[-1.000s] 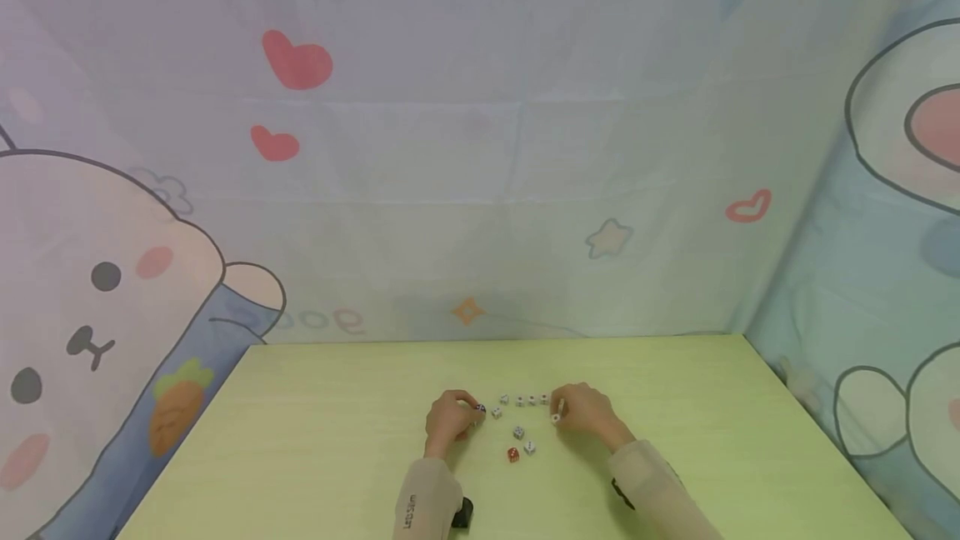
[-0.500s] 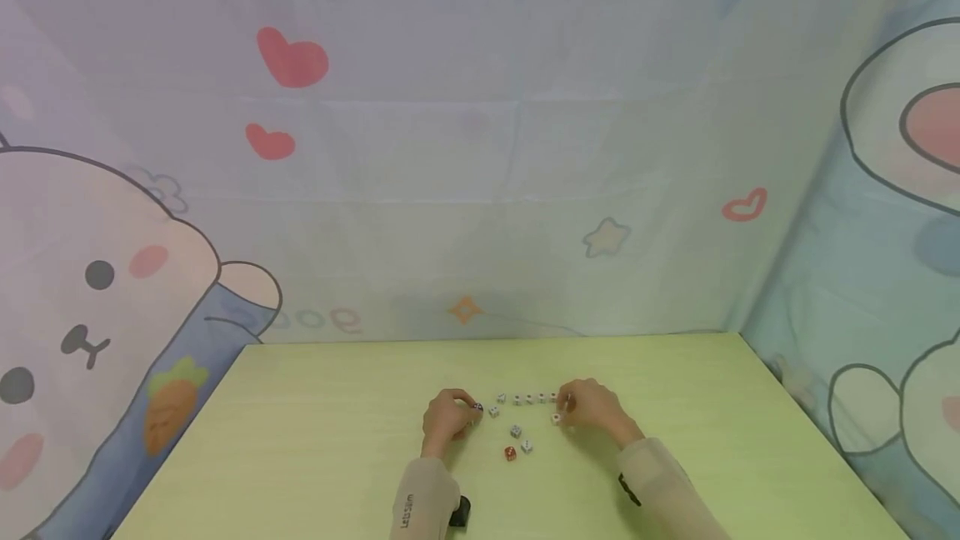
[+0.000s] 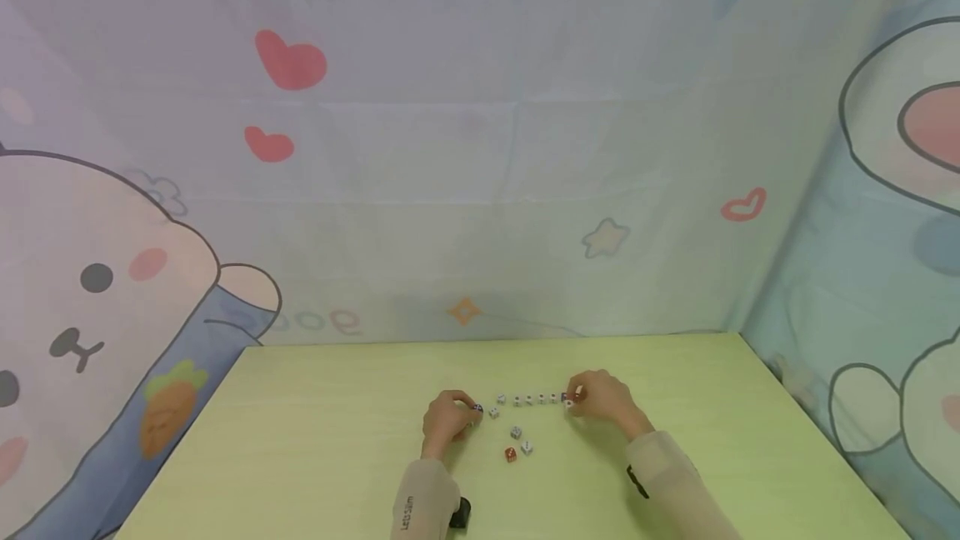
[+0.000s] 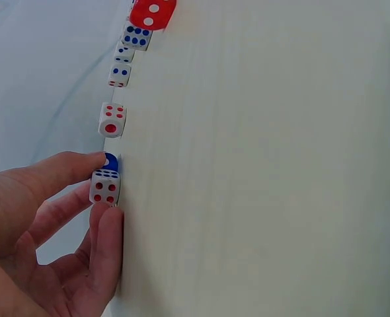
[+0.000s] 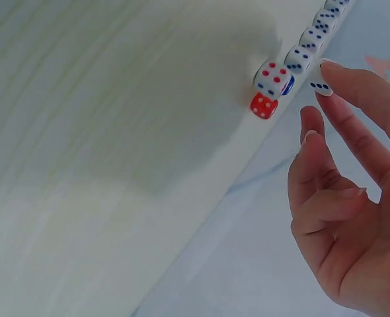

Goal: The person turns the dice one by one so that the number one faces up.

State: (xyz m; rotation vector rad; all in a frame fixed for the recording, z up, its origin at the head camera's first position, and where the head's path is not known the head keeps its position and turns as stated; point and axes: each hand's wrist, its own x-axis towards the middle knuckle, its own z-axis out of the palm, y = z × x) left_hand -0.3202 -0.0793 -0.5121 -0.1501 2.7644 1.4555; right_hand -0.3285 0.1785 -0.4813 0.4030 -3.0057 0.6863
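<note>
My left hand [image 3: 448, 423] pinches at the left of the dice. In the left wrist view its fingertips meet a blue die [image 4: 110, 161] and a white die [image 4: 105, 189] with red pips in front of it. My right hand [image 3: 600, 397] is at the right end of a row of white dice [image 3: 542, 398]. Its thumb and a finger pinch a white die [image 5: 320, 84] with blue pips, as the right wrist view shows. Close by, a white die [image 5: 272, 78] with red pips partly covers another blue die [image 5: 288, 85], beside a red die [image 5: 264, 106].
In front of the row lie two white dice, one nearer the row [image 3: 516, 432] and one closer to me [image 3: 527, 447], beside another red die [image 3: 511, 455]. A further white die [image 3: 493, 412] is near my left fingertips. Behind the pale table [image 3: 337, 407] hangs a patterned cloth [image 3: 420, 190].
My right hand has moved right and slightly away from me. The white die formerly below its fingertips has left that spot. More dice show at the row's right end. My left hand has stayed put.
</note>
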